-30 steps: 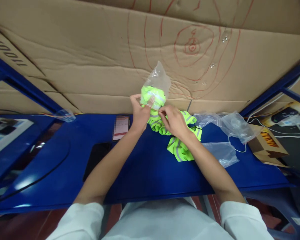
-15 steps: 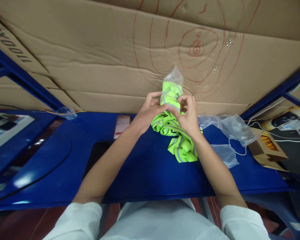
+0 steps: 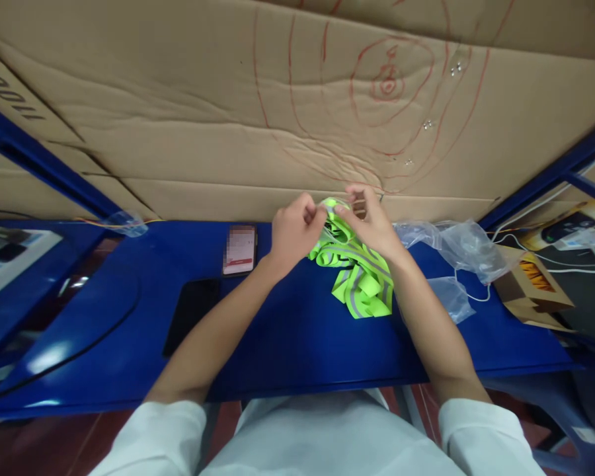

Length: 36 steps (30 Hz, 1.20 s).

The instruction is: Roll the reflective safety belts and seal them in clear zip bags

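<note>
A crumpled neon-yellow safety vest [image 3: 357, 281] with grey reflective stripes lies on the blue table [image 3: 287, 330]. My left hand [image 3: 293, 229] and my right hand [image 3: 369, 221] meet at the vest's far end, near the cardboard wall. Both pinch the top of the vest between fingers and thumb. The clear bag seen earlier around that end is hidden behind my hands or pressed flat; I cannot tell which.
A phone [image 3: 240, 249] lies left of my left hand, with a dark flat slab [image 3: 191, 316] nearer me. Clear plastic bags [image 3: 456, 248] and a white cable [image 3: 480, 294] lie to the right, beside a small cardboard box [image 3: 535, 287]. A cardboard sheet [image 3: 277, 119] stands behind.
Both hands have lowered from the raised position toward the table's far edge. The bag with the vest end, held up before, has come down and no longer sticks up above my fingers.
</note>
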Each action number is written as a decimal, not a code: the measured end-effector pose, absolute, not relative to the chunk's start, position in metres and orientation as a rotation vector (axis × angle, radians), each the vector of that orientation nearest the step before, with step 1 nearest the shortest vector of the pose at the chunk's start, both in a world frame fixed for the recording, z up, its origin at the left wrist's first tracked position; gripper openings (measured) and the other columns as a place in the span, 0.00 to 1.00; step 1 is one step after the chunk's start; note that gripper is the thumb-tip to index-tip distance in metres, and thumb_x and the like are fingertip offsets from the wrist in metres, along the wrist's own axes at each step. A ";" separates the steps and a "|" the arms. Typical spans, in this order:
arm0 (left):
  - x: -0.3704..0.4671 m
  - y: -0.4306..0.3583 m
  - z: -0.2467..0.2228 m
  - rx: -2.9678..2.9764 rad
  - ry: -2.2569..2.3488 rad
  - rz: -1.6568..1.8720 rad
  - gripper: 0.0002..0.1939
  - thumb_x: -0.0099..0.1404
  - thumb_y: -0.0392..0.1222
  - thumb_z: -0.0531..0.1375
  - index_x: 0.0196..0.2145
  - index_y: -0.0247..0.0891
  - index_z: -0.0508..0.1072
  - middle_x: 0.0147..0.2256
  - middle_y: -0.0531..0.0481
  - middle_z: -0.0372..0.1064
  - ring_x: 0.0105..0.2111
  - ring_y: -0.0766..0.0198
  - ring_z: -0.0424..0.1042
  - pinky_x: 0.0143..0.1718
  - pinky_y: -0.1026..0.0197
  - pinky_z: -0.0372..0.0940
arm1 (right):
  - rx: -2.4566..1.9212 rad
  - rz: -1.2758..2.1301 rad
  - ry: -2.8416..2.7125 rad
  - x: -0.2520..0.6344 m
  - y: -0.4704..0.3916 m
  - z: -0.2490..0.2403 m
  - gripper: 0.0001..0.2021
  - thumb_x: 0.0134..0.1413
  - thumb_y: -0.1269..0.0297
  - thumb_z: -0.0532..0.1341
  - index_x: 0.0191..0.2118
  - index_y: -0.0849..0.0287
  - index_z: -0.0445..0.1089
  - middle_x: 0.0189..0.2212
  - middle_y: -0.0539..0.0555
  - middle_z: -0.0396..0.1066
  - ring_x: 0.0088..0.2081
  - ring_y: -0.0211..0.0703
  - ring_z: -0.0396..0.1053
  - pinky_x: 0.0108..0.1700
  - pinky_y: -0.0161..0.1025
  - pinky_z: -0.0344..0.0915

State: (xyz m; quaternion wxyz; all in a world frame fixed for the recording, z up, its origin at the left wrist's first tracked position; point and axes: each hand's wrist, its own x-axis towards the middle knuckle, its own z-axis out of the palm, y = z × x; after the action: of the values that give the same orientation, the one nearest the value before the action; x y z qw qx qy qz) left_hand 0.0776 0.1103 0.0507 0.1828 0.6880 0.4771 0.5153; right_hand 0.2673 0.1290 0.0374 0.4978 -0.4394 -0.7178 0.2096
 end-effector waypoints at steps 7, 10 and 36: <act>0.057 0.123 0.059 1.943 1.459 1.487 0.19 0.66 0.43 0.63 0.23 0.40 0.57 0.19 0.57 0.51 0.23 0.66 0.48 0.32 0.58 0.41 | -0.984 0.168 -1.974 0.247 0.092 0.067 0.21 0.67 0.48 0.64 0.58 0.54 0.69 0.57 0.61 0.72 0.61 0.55 0.68 0.63 0.54 0.63; 0.053 0.120 0.065 1.933 1.394 1.491 0.19 0.68 0.42 0.60 0.23 0.40 0.55 0.20 0.56 0.49 0.23 0.66 0.48 0.32 0.58 0.43 | -0.921 0.039 -2.245 0.241 0.081 0.071 0.21 0.66 0.52 0.66 0.59 0.55 0.70 0.60 0.62 0.72 0.63 0.59 0.67 0.66 0.58 0.55; 0.053 0.111 0.074 1.451 0.564 1.084 0.25 0.53 0.48 0.78 0.45 0.38 0.76 0.48 0.47 0.77 0.48 0.57 0.76 0.49 0.60 0.70 | -0.731 0.417 -2.312 0.272 0.076 0.097 0.13 0.70 0.57 0.61 0.54 0.54 0.75 0.55 0.56 0.77 0.57 0.51 0.74 0.62 0.46 0.67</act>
State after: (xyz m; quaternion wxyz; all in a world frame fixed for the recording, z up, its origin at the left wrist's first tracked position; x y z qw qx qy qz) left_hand 0.0530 0.1111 0.0741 0.5826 0.6216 0.2417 0.4644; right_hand 0.2721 0.0759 0.0971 0.3340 -0.2801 -0.8857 0.1597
